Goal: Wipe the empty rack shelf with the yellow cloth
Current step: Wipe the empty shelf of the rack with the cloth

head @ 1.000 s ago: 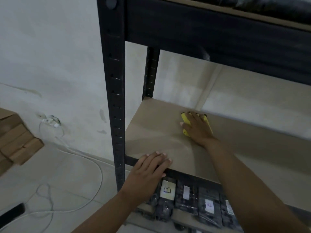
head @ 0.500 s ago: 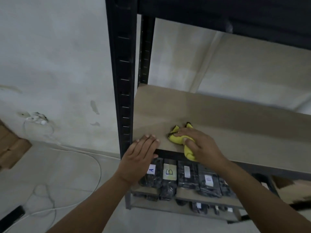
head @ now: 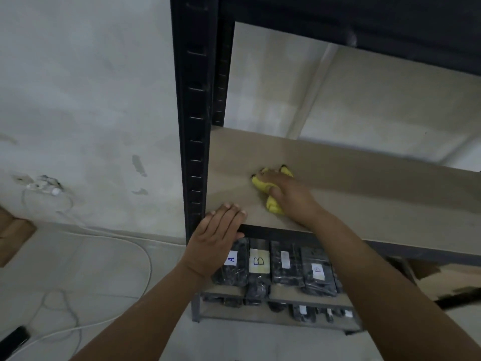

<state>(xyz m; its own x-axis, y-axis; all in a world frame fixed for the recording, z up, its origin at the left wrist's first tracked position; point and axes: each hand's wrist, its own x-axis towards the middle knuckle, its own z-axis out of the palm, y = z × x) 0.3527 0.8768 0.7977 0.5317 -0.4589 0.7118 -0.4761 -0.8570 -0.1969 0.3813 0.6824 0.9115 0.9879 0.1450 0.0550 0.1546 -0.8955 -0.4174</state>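
The empty beige rack shelf [head: 364, 183] runs from the black front post to the right edge of view. On its left part lies a bunched yellow cloth [head: 273, 205]. My right hand [head: 291, 198] lies over the cloth and holds it against the board, with the thumb wrapped round a fold and yellow showing at the fingertips and under the palm. My left hand [head: 217, 238] rests flat on the shelf's front left corner, fingers straight and over the dark front rail.
The black slotted upright post [head: 194, 113] stands just left of both hands. A dark upper shelf beam [head: 364, 24] hangs above. Below are black packets with labels A and B [head: 257, 261]. White cables [head: 125, 243] trail across the floor at the left, near cardboard [head: 13, 233].
My right hand dragged the cloth from deep in the shelf toward the front edge, then moved it slightly back inward. My left hand stayed on the front left corner. The view shifted downward.
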